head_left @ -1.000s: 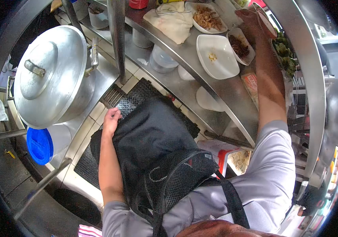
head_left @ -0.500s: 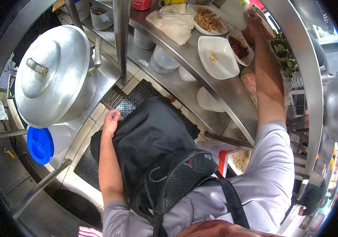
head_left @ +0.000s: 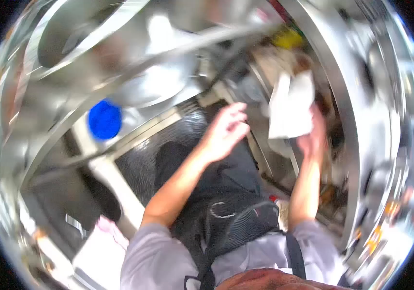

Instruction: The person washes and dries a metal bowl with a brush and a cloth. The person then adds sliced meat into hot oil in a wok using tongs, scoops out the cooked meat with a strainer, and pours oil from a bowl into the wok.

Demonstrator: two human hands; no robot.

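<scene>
My right hand (head_left: 312,133) grips a white, folded, paper-like thing (head_left: 289,108) by its right side, over the edge of the metal shelf on the right. Blur keeps me from telling whether it is paper, a bag or a food box. In front of my body, my left hand (head_left: 226,130) is raised with fingers loosely apart and nothing in it, a short way left of the white thing. Below both hands hangs my black apron (head_left: 192,179).
A large metal pot (head_left: 161,79) stands at the upper left, with a blue-lidded tub (head_left: 104,119) below it. Black matting (head_left: 141,166) covers part of the tiled floor. A curved metal rail (head_left: 342,92) runs along the right.
My right hand has drawn back from the shelf of bowls and now holds the white thing. My left hand has risen and moved right. The camera has turned, smearing the surroundings.
</scene>
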